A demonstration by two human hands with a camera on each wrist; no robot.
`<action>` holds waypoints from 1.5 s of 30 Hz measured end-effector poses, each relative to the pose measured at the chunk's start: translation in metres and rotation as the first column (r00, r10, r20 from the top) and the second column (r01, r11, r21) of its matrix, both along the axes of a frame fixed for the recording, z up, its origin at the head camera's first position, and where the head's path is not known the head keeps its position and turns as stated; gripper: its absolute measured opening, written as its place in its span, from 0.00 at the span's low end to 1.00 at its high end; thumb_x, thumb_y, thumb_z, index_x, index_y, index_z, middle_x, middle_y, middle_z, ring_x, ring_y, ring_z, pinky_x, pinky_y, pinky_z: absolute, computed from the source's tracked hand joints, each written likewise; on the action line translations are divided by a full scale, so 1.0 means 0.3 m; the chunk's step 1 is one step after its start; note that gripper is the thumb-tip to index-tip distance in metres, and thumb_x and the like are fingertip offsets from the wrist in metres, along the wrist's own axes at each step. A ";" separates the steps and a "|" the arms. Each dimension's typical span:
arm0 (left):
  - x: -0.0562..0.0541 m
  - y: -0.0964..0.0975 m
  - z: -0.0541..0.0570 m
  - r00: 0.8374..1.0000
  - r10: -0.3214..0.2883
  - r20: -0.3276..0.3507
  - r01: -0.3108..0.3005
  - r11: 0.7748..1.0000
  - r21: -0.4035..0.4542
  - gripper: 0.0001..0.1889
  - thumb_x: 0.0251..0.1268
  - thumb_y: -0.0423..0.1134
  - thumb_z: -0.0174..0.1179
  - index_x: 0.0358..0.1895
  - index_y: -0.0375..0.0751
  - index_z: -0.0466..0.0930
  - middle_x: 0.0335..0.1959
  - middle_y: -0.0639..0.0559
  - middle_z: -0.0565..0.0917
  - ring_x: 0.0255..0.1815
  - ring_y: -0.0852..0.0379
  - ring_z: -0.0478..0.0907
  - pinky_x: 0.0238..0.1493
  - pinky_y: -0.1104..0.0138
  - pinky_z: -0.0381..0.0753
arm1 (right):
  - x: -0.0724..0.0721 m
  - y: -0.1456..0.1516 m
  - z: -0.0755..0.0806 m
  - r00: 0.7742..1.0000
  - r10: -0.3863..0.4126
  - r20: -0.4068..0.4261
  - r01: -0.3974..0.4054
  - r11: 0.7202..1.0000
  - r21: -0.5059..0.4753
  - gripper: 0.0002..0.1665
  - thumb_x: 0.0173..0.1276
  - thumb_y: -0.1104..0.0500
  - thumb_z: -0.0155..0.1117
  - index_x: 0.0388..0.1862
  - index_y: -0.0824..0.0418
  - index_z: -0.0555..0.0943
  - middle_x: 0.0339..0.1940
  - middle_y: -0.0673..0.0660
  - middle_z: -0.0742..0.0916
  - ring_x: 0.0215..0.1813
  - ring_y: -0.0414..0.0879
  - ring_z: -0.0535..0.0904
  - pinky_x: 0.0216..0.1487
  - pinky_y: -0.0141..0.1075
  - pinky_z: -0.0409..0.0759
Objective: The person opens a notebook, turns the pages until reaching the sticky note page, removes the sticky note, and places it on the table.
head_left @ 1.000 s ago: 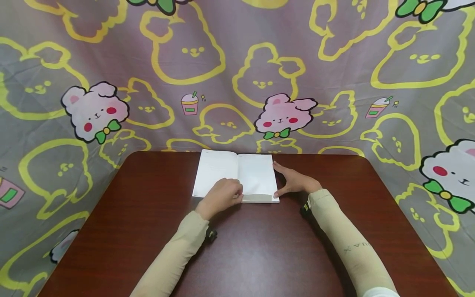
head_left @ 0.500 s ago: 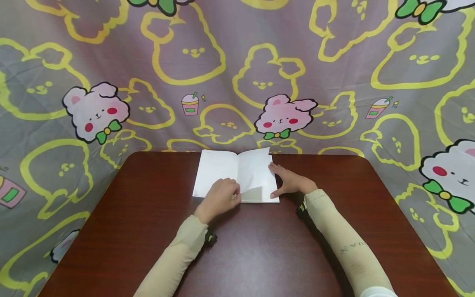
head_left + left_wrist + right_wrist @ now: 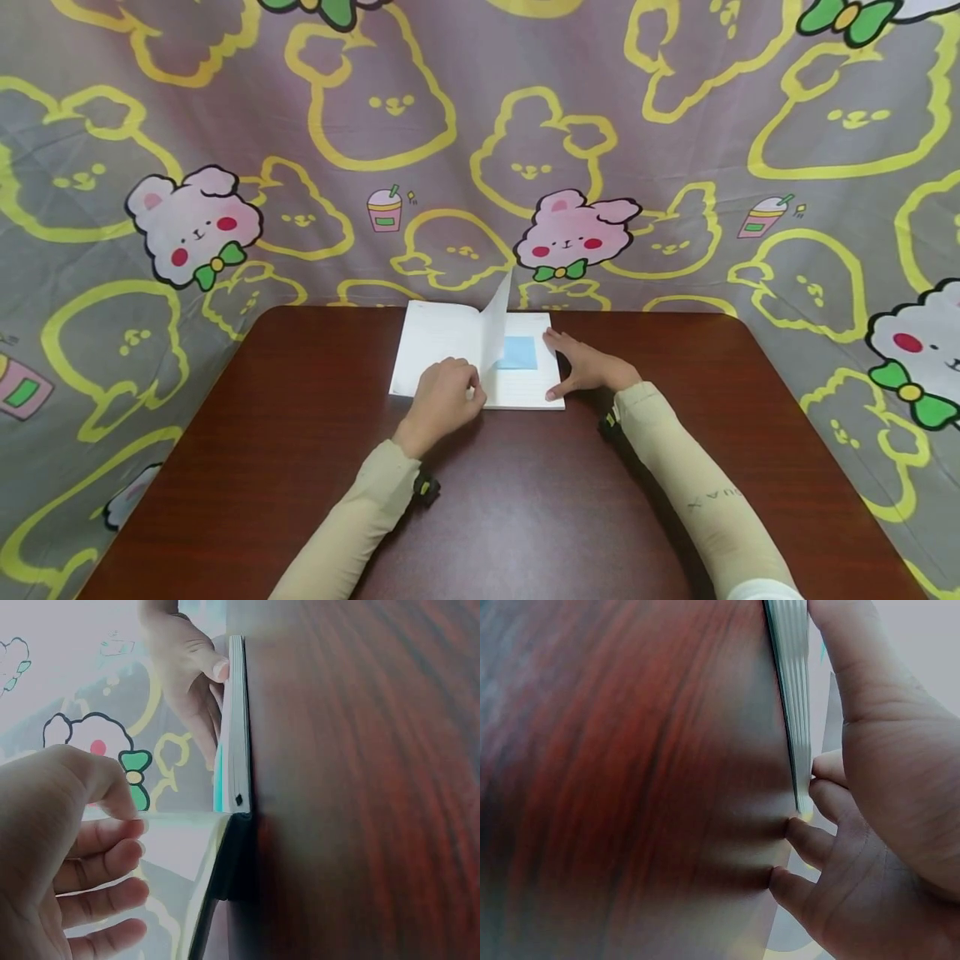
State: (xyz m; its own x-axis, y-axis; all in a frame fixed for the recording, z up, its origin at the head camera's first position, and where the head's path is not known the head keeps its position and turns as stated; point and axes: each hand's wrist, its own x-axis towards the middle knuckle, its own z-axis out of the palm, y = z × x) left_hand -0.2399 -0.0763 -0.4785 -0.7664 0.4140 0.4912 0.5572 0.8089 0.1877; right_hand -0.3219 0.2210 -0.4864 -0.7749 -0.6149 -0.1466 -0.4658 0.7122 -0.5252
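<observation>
An open book with white pages lies near the table's far edge. One page stands up from the spine, and my left hand pinches its near edge between thumb and forefinger. In the left wrist view, the other fingers of that hand are loosely bent. A light blue square of paper lies on the right-hand page. My right hand rests at the book's right edge, fingers spread. Its thumb presses the near corner, and in the right wrist view some fingertips touch the table beside the book.
The dark reddish wooden table extends in front of the book and to both sides. A patterned curtain hangs behind the table and along its sides. A small black device is strapped at the left wrist.
My left hand has lifted the page from lying flat on the right to standing up, and the blue square beneath has come into view. The right hand has shifted slightly left.
</observation>
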 end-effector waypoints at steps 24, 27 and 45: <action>-0.004 -0.041 0.150 0.978 0.045 -0.201 -0.034 0.998 0.060 0.11 0.60 0.35 0.63 0.20 0.40 0.83 0.18 0.52 0.79 0.23 0.51 0.76 0.25 0.59 0.76 | -0.011 0.006 -0.005 1.000 -0.003 0.012 0.003 1.000 -0.003 0.74 0.53 0.42 0.82 0.83 0.70 0.45 0.84 0.69 0.49 0.84 0.67 0.41 0.79 0.63 0.51; -0.006 -0.052 0.163 0.972 0.059 -0.228 -0.048 0.997 0.053 0.11 0.61 0.35 0.62 0.20 0.40 0.82 0.18 0.52 0.79 0.24 0.50 0.76 0.27 0.58 0.76 | -0.013 0.007 -0.006 1.000 -0.009 0.015 0.009 1.000 0.004 0.74 0.53 0.42 0.82 0.83 0.70 0.45 0.84 0.68 0.49 0.84 0.66 0.41 0.79 0.63 0.51; 0.024 -0.131 0.169 0.967 0.055 -0.249 -0.049 0.998 0.033 0.12 0.62 0.34 0.63 0.20 0.40 0.82 0.18 0.52 0.78 0.23 0.51 0.74 0.26 0.60 0.74 | -0.007 0.005 -0.002 1.000 -0.016 0.019 0.015 1.000 0.013 0.75 0.53 0.41 0.82 0.83 0.69 0.45 0.85 0.68 0.49 0.84 0.66 0.42 0.79 0.63 0.51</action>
State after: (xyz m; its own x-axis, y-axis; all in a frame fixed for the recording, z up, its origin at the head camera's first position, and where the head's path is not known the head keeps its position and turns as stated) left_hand -0.2327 -0.1155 -0.4279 -0.6385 0.3613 0.6796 0.5464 0.8346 0.0697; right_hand -0.3239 0.2224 -0.4871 -0.7813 -0.6008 -0.1692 -0.4445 0.7258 -0.5251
